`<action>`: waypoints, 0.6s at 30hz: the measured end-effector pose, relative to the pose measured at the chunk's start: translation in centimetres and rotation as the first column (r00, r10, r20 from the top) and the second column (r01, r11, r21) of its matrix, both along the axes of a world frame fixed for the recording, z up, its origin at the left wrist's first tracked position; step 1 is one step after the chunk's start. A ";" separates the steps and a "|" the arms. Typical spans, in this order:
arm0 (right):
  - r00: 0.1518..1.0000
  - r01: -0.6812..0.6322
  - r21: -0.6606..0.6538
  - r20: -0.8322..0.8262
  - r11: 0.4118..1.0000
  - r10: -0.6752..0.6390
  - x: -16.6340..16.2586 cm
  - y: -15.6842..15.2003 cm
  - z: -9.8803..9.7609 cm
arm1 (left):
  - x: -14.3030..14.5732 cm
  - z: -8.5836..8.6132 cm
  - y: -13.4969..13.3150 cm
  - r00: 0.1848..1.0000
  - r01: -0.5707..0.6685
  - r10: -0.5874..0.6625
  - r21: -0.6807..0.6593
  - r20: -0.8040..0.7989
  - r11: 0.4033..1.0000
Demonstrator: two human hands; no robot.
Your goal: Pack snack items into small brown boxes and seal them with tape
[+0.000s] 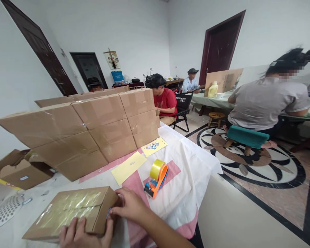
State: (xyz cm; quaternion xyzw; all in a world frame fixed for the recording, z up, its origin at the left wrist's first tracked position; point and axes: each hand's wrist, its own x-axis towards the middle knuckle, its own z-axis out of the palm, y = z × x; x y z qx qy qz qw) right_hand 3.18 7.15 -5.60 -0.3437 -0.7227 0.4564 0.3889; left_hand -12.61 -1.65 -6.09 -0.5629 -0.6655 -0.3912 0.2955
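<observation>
A taped cardboard box [69, 210] lies flat at the near left of the table, shiny clear tape across its top. My left hand [86, 234] holds its near side, fingers spread over the top and thumb at the right end. At that same end, my right hand [130, 206] grips the far corner with bent fingers. By its thumb tip shows a small blue-edged label [109, 212], partly hidden, against the box's end face. To the right stands an orange and blue tape dispenser [156, 179] with a yellowish roll, touched by neither hand.
Stacked cardboard boxes [103, 124] form a wall along the table's far side. Yellow cards [128, 167] lie before it. An open carton [23, 172] and a white perforated basket [5, 212] are at left. Several people sit beyond, one on a teal-covered stool [250, 136].
</observation>
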 end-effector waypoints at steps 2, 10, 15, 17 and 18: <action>1.000 0.004 0.012 0.003 1.000 -0.004 -0.2 0.0 -0.3 | 0.6 0.3 0.0 1.000 -0.010 0.010 0.024 -0.008 1.000; 0.971 -0.238 0.139 0.033 0.961 0.235 0.7 0.4 -0.6 | 2.1 2.7 -1.6 0.996 0.028 -0.025 -0.035 0.088 0.999; 0.955 -0.234 0.168 0.222 0.958 0.195 -0.6 -1.1 -0.8 | 0.6 2.5 -2.9 0.981 0.156 -0.152 -0.024 0.119 0.988; 0.954 -0.159 0.145 0.277 0.977 0.114 -1.5 -1.8 -0.7 | -0.3 2.3 -3.5 0.969 0.208 -0.197 -0.058 0.151 0.976; 0.955 -0.134 0.127 0.282 0.983 0.093 -1.8 -2.2 -0.5 | -0.7 2.3 -3.8 0.962 0.229 -0.215 -0.071 0.167 0.971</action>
